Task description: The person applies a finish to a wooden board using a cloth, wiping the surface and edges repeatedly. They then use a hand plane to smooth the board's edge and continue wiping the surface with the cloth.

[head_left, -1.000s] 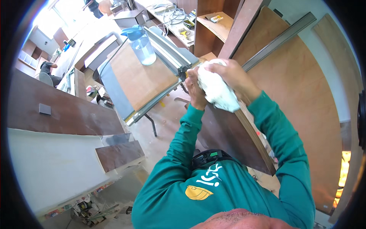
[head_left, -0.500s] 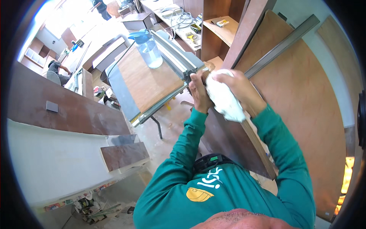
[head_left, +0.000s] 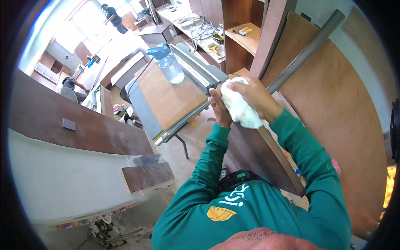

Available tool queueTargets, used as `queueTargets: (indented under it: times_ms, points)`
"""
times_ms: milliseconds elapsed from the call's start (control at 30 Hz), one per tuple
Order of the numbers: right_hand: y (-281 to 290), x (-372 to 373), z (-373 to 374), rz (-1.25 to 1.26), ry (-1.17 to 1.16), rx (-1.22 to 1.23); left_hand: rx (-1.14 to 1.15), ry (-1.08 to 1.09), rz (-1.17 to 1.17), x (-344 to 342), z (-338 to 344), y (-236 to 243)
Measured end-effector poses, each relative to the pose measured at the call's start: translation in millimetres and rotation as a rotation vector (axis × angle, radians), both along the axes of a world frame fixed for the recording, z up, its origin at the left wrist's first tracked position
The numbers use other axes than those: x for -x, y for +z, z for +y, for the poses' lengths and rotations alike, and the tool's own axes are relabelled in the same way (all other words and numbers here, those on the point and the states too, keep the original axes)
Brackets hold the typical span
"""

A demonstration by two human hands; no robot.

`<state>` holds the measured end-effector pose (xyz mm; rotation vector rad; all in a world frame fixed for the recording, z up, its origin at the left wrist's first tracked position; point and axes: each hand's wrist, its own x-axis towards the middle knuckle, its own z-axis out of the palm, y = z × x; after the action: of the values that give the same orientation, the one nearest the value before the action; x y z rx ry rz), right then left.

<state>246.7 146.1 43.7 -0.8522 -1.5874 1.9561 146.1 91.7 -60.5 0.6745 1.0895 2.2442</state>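
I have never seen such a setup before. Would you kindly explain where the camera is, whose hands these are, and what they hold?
There is no machine: these are a person's bare hands. The camera sits on that person's head, looking down; its wide lens bends straight edges. The right hand holds a white cloth at the edge of a brown panel. The left hand is beside the cloth; its grip is unclear. On the table lies a brown board, with a blue-lidded jug standing on it.
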Motion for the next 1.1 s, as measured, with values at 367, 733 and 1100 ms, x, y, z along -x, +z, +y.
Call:
queueTargets:
  times_ms: [367, 733, 1100]
  points:
    - [20, 25, 61, 0.045, -0.099, -0.201, -0.001, 0.070, 0.196, 14, 12, -23]
    - [34, -16, -1, -0.079, -0.025, -1.153, -0.063, 0.054, 0.150, 3, 8, -10]
    - [26, 11, 31, -0.286, 0.253, -0.624, -0.037, 0.100, 0.138, -1, 11, -11]
